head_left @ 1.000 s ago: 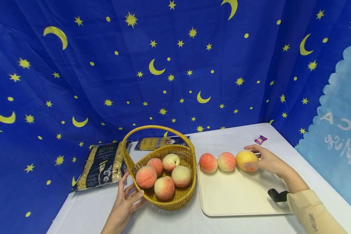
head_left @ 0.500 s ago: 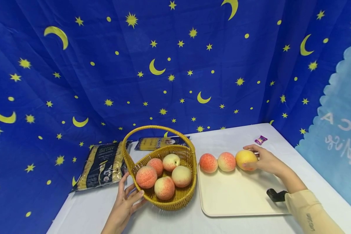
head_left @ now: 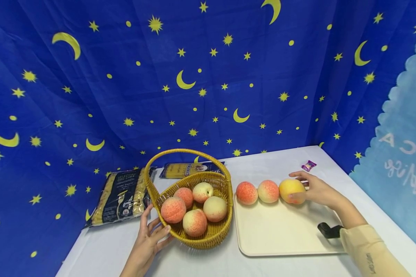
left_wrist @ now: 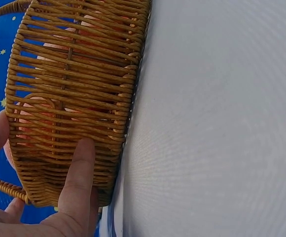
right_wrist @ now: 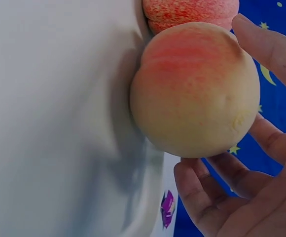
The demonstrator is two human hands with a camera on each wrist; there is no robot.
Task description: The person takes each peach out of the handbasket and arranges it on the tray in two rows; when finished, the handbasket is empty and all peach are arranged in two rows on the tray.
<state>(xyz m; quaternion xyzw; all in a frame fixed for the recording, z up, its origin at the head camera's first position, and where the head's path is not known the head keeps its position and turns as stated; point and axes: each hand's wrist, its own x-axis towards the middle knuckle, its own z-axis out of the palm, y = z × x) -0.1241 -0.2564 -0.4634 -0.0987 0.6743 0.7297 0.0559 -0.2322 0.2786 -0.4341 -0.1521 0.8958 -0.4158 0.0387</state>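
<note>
On the near left, a wicker basket [head_left: 208, 240] with an arched handle holds several peaches, among them a pale one [head_left: 215, 209]. My left hand [head_left: 148, 238] rests on its left side; in the left wrist view a straight finger [left_wrist: 79, 173] lies against the weave. A light-coloured tray [head_left: 284, 234] stands to the right, with three peaches in a row along its back edge: a red one [head_left: 247, 192], a pink one [head_left: 268, 191] and a yellow one [head_left: 291, 186]. My right hand [head_left: 319, 190] holds the yellow peach between thumb and fingers, beside the pink peach.
A dark pasta bag [head_left: 123, 196] lies left of the basket and a blue-and-yellow pasta packet [head_left: 180, 169] behind it. A purple wrapped candy [head_left: 309, 165] lies beyond the tray. A black device [head_left: 329, 231] sits by the right sleeve. Blue starry cloth [head_left: 208, 96] closes off the back.
Almost nothing differs. My right hand and sleeve shift very slightly, with the yellow peach staying at the row's right end. The left hand and the basket stay put.
</note>
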